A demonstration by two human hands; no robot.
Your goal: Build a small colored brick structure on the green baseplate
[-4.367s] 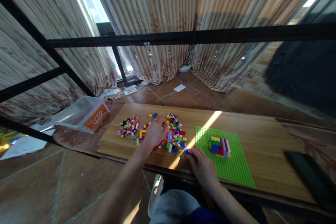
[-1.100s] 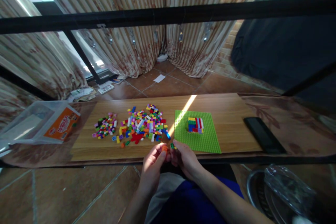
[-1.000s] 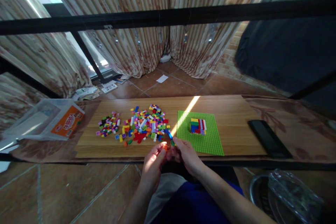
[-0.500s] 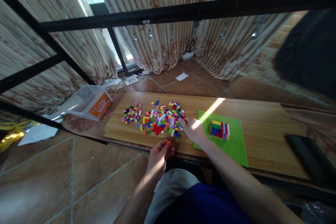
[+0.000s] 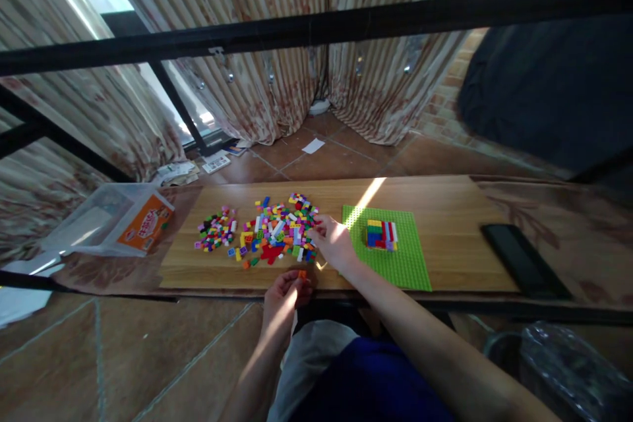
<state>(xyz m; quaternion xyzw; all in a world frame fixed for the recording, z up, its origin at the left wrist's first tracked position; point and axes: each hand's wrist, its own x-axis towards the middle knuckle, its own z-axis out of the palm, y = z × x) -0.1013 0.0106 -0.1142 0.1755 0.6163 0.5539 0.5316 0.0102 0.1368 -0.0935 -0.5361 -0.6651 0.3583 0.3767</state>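
Between the fingers of my left hand (image 5: 283,293) is an orange brick (image 5: 301,274), held at the near edge of the wooden board. My right hand (image 5: 332,239) reaches to the right side of a pile of mixed toy bricks (image 5: 281,227). Its fingers are bent together at the pile, and whatever they hold is too small to make out. Right of that hand lies a green baseplate (image 5: 403,270). A block of joined bricks (image 5: 381,235) in yellow, green, blue, red and white sits on the plate.
A smaller heap of bricks (image 5: 216,229) lies left of the pile. A clear plastic box (image 5: 106,214) with an orange label stands off the board's left end. On the right rests a dark flat object (image 5: 524,260). A black metal bar (image 5: 306,30) crosses beyond the board.
The view has swung to the right, so everything appears further left. My left hand still holds the orange brick, and my right hand stays at the pile's right edge.
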